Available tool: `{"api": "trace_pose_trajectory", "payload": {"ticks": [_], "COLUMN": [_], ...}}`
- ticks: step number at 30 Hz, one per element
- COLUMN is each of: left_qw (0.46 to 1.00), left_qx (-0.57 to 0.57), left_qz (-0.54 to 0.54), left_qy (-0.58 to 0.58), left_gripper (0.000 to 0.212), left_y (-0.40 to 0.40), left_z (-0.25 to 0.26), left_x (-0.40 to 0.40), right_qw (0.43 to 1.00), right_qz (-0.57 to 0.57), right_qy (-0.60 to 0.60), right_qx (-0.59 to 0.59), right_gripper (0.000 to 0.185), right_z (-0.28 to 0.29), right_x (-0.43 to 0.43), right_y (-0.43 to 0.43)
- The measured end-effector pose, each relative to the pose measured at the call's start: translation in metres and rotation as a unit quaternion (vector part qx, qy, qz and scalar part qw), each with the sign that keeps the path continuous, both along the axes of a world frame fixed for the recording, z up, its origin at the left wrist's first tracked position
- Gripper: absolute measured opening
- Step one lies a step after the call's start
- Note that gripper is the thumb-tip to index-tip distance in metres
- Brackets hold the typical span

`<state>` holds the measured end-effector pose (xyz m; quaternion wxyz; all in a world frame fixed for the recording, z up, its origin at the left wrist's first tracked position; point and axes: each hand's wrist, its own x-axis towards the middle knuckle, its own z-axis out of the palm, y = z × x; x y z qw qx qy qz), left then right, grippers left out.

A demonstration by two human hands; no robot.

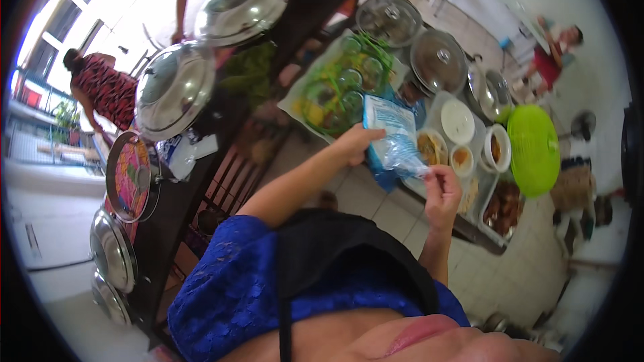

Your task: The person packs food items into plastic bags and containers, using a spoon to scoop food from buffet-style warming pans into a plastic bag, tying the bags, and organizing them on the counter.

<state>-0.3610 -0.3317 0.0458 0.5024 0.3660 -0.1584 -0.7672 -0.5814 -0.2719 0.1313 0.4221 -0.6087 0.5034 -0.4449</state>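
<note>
My left hand (358, 145) grips the side of a blue-and-white printed plastic packet (390, 123), thumb across its face. With my right hand (443, 192) I pinch the gathered clear end of the same packet between thumb and fingers. What is inside the packet cannot be told. The packet is in front of a table, which it partly hides. Beyond it a tray of greens and yellow pieces (327, 93) holds several glasses or jars. Close to my right hand are a small bowl of orange sauce (461, 160) and a bowl of food (431, 147).
Lidded metal chafing dishes (173, 90) line the dark counter (166, 241) at left. Glass-lidded pans (438, 60), a lime-green plastic cover (533, 151) and a tray of browned food (502, 208) crowd the table. One person (103, 85) bends at left; another (551, 58) sits at right.
</note>
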Motion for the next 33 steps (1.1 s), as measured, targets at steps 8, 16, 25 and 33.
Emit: {"api": "trace_pose_trajectory", "payload": {"ticks": [8,16,25,33], "left_qw": [0.992,0.698,0.828,0.671], "left_qx": [-0.036,-0.273,-0.375,-0.141], "left_qz": [-0.017,0.087,-0.095,0.283], "left_qy": [-0.123,-0.656,-0.406,-0.671], "left_gripper": [0.046,0.080,0.018,0.032], "left_y": [-0.040,-0.081,0.054,0.120], "left_z": [-0.029,0.000,0.106,0.131], "left_x": [-0.013,-0.049,0.001,0.167], "right_qw": [0.856,0.932,0.994,0.890], "right_qz": [-0.396,-0.344,0.003,0.443], "right_qy": [-0.297,-0.037,0.037,0.103], "right_qx": [-0.150,-0.103,-0.104,-0.002], "right_gripper": [0.015,0.013,0.019,0.022], "right_z": [0.047,-0.013,0.036,0.028], "right_x": [-0.069,-0.082,0.022,0.095], "right_y": [0.023,0.024,-0.016,-0.102]}}
